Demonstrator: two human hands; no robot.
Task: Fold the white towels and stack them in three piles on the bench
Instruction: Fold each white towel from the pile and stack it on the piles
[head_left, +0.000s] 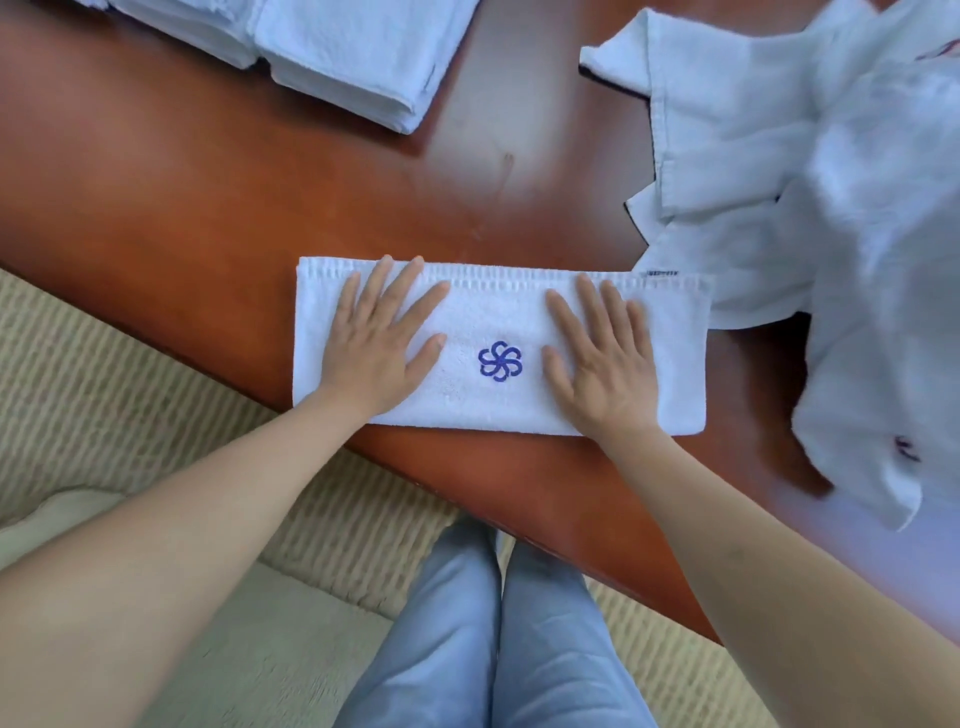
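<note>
Towel (498, 312), white with a blue pinwheel emblem (500, 361), folded into a long strip and lying flat near the front edge of the reddish wooden tabletop (208, 208). Pressed down by both hands: left hand (376, 338) spread flat on the strip's left portion, right hand (605, 358) spread flat on its right portion, fingers straight and splayed, nothing gripped, emblem showing between them.

Step in hand, by the look of it: smoothing the lengthwise fold before shortening the strip. Next move likely calls for pinching one short end, carrying it over to meet the other, keeping the edges matched, then lifting the packet to a pile.

Counted: one towel under the hands. Two folded stacks visible at the far left, one (363, 57) nearer the middle and one (176, 26) beside it, touching or nearly so, both cut off by the frame's top edge; a third pile not in view. Number of towels within each stack impossible to tell. One rumpled heap of unfolded towels (779, 156) at the right, its lower edge just touching the strip's far right corner; count within it impossible to tell, though clearly several remain.
</note>
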